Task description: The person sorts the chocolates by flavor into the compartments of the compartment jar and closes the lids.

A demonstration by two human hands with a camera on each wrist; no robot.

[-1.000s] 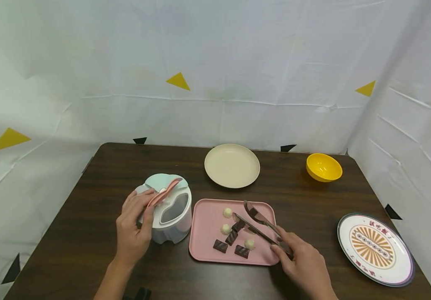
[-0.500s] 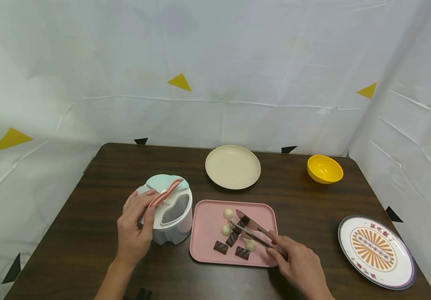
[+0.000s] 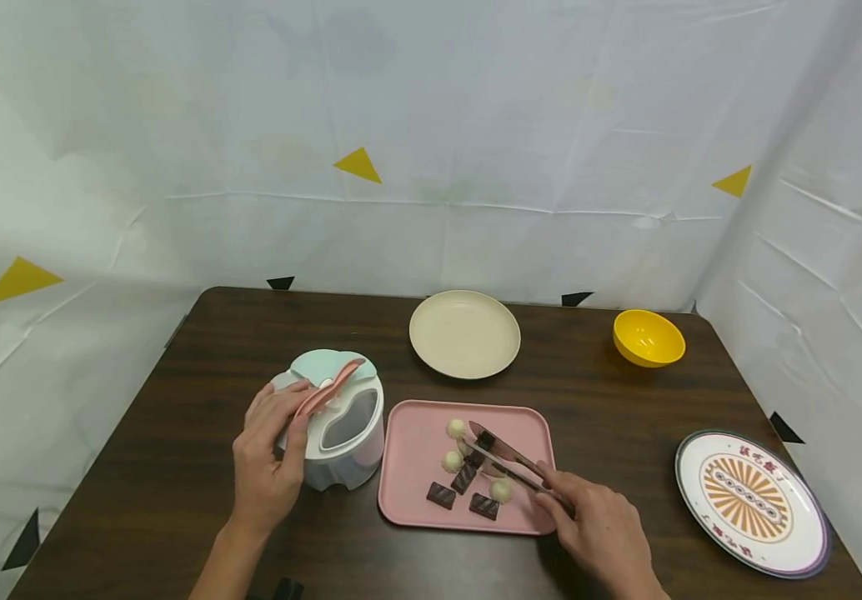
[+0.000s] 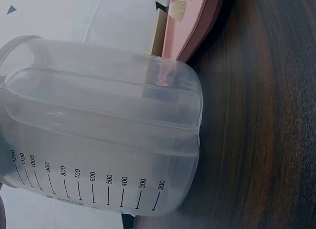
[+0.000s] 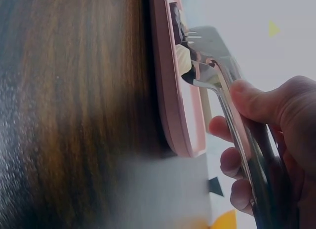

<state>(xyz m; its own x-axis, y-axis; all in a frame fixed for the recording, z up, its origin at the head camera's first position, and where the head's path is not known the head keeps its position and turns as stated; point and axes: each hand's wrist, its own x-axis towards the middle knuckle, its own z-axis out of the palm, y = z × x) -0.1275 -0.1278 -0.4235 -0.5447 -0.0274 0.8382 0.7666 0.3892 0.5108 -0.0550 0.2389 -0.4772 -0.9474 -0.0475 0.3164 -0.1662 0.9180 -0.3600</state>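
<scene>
My left hand [image 3: 272, 454] pinches the pink handle [image 3: 329, 387] on top of a round translucent container [image 3: 344, 471] with a white and mint lid. Volume marks run along the container [image 4: 98, 125] in the left wrist view. In my right hand [image 3: 602, 521] are metal serving tongs [image 3: 524, 479], one arm ending in a fork and the other in a flat blade. Their tips reach over a pink tray [image 3: 408, 417], around a dark chocolate piece [image 3: 486, 441]; whether they squeeze it I cannot tell. More dark chocolates [image 3: 442, 495] and several pale cream-coloured pieces [image 3: 451, 462] lie on the tray.
Behind the tray is a cream plate [image 3: 464, 335]. A yellow bowl [image 3: 649, 338] stands at the back right, and a patterned white plate [image 3: 752, 503] lies near the right edge. White sheeting [image 3: 476, 117] encloses the dark wooden table [image 3: 176, 467].
The tongs have shifted left, and their arms have drawn closer together about the dark chocolate piece. The left hand keeps its place on the pink handle.
</scene>
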